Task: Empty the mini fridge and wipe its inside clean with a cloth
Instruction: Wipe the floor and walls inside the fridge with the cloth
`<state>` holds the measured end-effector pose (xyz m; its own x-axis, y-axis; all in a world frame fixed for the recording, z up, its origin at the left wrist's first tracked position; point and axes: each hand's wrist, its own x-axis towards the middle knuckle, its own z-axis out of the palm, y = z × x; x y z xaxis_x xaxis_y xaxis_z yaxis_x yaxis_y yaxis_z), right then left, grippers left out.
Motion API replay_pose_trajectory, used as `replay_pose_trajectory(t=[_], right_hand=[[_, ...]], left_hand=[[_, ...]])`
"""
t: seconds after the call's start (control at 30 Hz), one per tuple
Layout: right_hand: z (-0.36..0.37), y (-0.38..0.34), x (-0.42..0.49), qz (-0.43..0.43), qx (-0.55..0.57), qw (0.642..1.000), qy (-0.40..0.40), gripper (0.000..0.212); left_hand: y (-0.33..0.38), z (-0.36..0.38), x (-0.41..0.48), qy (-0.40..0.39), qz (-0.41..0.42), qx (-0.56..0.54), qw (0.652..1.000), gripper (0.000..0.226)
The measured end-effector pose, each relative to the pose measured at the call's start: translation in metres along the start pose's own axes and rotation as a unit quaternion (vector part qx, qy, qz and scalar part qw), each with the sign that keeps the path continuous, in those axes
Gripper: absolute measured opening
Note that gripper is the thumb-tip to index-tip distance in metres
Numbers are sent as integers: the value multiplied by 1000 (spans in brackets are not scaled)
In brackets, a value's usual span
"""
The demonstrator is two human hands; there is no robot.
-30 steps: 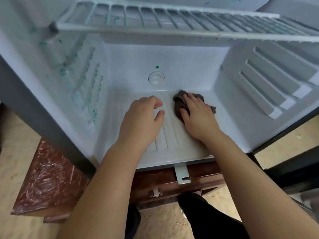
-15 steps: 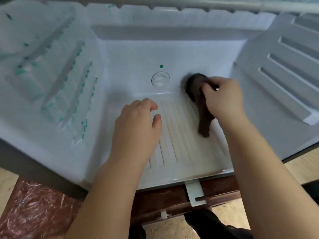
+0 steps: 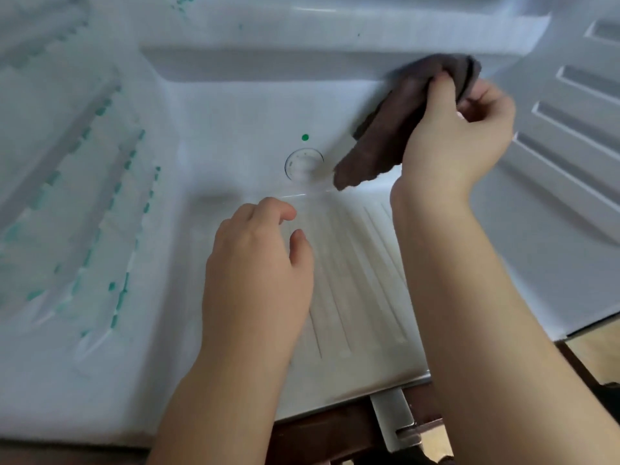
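Right hand (image 3: 459, 135) pinches brown cloth (image 3: 389, 135) against mini fridge (image 3: 235, 105) far wall, right of round drain (image 3: 303, 163). Left hand (image 3: 258, 273) loosely curled on ribbed floor, holding nothing. No readable writing.

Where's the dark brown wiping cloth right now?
The dark brown cloth is in the right hand, against the fridge's white back wall, upper right of the round drain plug.

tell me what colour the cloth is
Dark brown cloth, clearest in the head view.
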<state>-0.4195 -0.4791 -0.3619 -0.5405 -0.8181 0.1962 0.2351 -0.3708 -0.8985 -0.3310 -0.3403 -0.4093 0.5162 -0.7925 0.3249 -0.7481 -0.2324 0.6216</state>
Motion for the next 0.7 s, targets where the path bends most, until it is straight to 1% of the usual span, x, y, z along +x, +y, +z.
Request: replay_pose_trajectory(t=[0.03,0.07,0.1,0.13,0.17,0.2,0.27,0.3,0.37,0.43,0.47,0.5,0.6,0.7], right_hand=[[-1,1,4,18,18,1000,15,11],[-3,0,10,55,49,997,14,8],[-3,-1,16,103,93,990,-5,6],[-3,-4,20,146,139,979,-32,8],[-2,-4,23,174,175,968,-54,16],[0,-4,23,183,194,961,-67,23],[9,-4,7,158,193,964,-88,29],[14,-4,-6,141,167,970,-104,27],[22,-2,-33,119,96,975,-164,20],[24,1,-50,101,60,965,-233,27],[23,-1,-53,91,51,965,-242,27],[21,-2,-50,87,50,968,-230,26],[11,-8,-23,104,85,981,-137,22],[0,-8,4,73,65,992,-80,19]], left_hand=[[1,0,0,-1,-1,-4,1000,24],[2,0,-1,-4,1,-8,1000,24],[3,1,-2,-8,5,-12,1000,24],[5,1,-4,-12,9,-15,1000,24],[6,2,-5,-15,11,-18,1000,24],[7,4,-6,-16,13,-20,1000,24],[8,5,-6,-14,15,-23,1000,24],[8,5,-5,-10,15,-22,1000,24],[8,4,-3,1,12,-19,1000,24],[9,3,-3,3,13,-16,1000,24],[10,3,-4,1,14,-16,1000,24],[10,4,-4,0,16,-16,1000,24],[10,5,-3,0,17,-12,1000,23],[9,4,-3,-1,9,-26,1000,22]])
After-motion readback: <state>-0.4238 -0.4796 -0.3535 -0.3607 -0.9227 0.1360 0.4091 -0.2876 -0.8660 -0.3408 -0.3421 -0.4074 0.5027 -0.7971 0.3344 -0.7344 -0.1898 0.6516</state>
